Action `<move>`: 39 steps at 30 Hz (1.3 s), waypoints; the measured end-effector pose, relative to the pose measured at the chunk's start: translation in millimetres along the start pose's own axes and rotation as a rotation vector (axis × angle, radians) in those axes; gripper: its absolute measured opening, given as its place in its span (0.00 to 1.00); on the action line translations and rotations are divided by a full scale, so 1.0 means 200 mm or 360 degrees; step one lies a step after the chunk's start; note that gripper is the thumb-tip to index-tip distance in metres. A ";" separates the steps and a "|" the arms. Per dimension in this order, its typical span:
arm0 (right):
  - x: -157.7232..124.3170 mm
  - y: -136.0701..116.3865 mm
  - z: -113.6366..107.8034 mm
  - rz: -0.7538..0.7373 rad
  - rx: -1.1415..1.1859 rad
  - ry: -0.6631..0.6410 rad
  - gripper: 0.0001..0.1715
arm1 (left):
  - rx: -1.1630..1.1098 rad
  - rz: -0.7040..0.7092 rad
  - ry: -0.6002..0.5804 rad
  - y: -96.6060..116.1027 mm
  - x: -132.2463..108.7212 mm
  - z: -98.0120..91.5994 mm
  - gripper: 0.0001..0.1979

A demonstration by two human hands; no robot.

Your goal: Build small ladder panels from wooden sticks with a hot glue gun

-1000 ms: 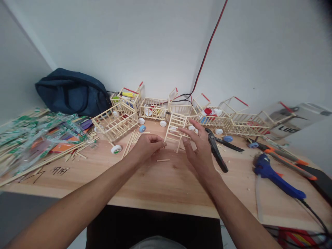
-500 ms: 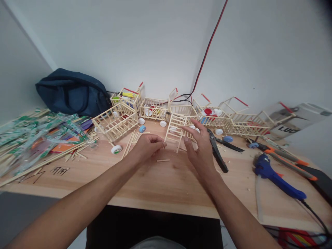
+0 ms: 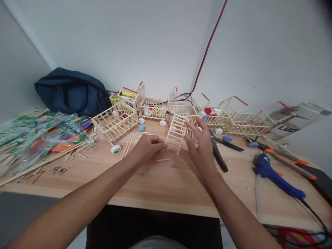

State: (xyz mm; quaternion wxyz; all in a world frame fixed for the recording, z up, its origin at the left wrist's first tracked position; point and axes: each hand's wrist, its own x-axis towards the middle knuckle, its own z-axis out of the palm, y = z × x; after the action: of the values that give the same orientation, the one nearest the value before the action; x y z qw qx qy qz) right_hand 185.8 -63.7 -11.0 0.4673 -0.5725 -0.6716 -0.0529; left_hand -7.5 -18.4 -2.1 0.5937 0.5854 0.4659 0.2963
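My left hand (image 3: 146, 147) rests on the wooden table (image 3: 166, 186) with its fingers curled in a pinch on a thin wooden stick whose tip shows at the fingertips. My right hand (image 3: 202, 147) hovers open beside it, fingers spread, its fingertips at a small ladder-like stick frame (image 3: 176, 129) that leans on the table. A short loose stick (image 3: 163, 160) lies between the two hands. Black pliers (image 3: 218, 154) lie just right of my right hand.
Several stick-built carts (image 3: 115, 121) with bottle-cap wheels line the back wall. A dark blue bag (image 3: 71, 91) and a heap of packaged sticks (image 3: 38, 138) fill the left. A blue glue gun (image 3: 275, 176) and orange-handled tools (image 3: 285, 157) lie at the right. A red cable (image 3: 207, 52) runs up the wall.
My right hand has drawn slightly left and closer to the ladder-like frame, its fingers less spread. My left hand has hardly moved.
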 end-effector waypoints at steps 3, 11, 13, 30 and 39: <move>0.00 0.00 0.00 0.0015 -0.0007 -0.0012 0.22 | -0.0017 0.0030 -0.0007 0.00 0.00 0.00 0.06; 0.00 -0.02 0.00 -0.0045 0.0039 -0.0020 0.17 | -0.0044 0.0016 0.0002 -0.01 0.01 0.00 0.05; 0.00 -0.02 -0.01 -0.0039 0.0043 -0.0028 0.17 | -0.0040 0.0023 0.0000 0.00 0.01 0.00 0.05; 0.00 -0.04 -0.01 -0.0093 0.0086 -0.0044 0.15 | -0.0003 0.0039 0.0024 0.00 0.00 0.00 0.08; 0.00 -0.04 -0.01 -0.0133 0.0128 -0.0037 0.12 | -0.0063 0.0111 0.0063 0.02 0.01 -0.01 0.09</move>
State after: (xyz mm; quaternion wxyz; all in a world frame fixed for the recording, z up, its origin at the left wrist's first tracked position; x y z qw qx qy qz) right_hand 180.3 -67.6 -7.0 0.4795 -0.5253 -0.7019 -0.0389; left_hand -7.4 -16.5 0.9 0.5851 0.5835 0.4508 0.3375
